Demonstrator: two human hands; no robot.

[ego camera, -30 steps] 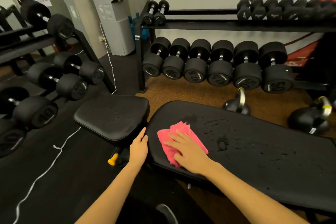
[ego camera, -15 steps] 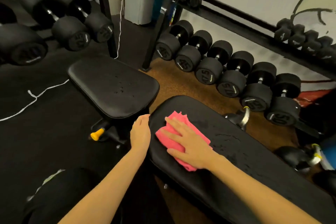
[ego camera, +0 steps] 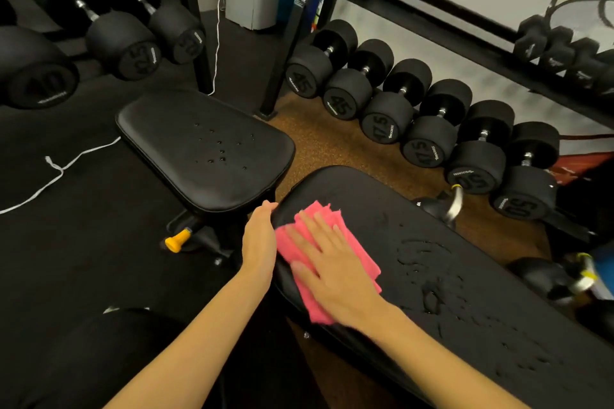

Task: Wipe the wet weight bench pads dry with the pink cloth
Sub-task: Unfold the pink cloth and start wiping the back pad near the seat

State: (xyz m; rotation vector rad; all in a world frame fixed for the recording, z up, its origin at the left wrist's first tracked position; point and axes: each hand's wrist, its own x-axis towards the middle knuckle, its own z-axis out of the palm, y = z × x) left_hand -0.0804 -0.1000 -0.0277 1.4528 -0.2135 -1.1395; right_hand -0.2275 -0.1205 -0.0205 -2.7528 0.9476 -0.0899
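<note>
**Q:** Cloth location and hand state?

**A:** The pink cloth (ego camera: 327, 262) lies folded on the near end of the long back pad (ego camera: 465, 292), pinned flat beneath the right hand (ego camera: 332, 271). That hand is open, fingers spread, palm down; it presses rather than grips. The left hand (ego camera: 260, 242) is also open and holds nothing, its palm laid against the rounded end edge of the same pad.

**Q:** Handling properties of the cloth?

**A:** Judged light, soft and limp. It will likely bunch or slide out if pushed by the fingertips alone. Keep the full palm over the centre of the folded stack so the layers travel together.

**Q:** And the pads?

**A:** Both appear to be smooth black vinyl over padding: firm, slightly yielding, probably slick where wet. Beaded water and smears show on the back pad to the right of the cloth. Separate droplets sit on the seat pad (ego camera: 206, 146), which stands apart across a gap.

**Q:** Progress?

**A:** Early, by estimate. Most of the back pad and all of the seat pad look wet.
</note>
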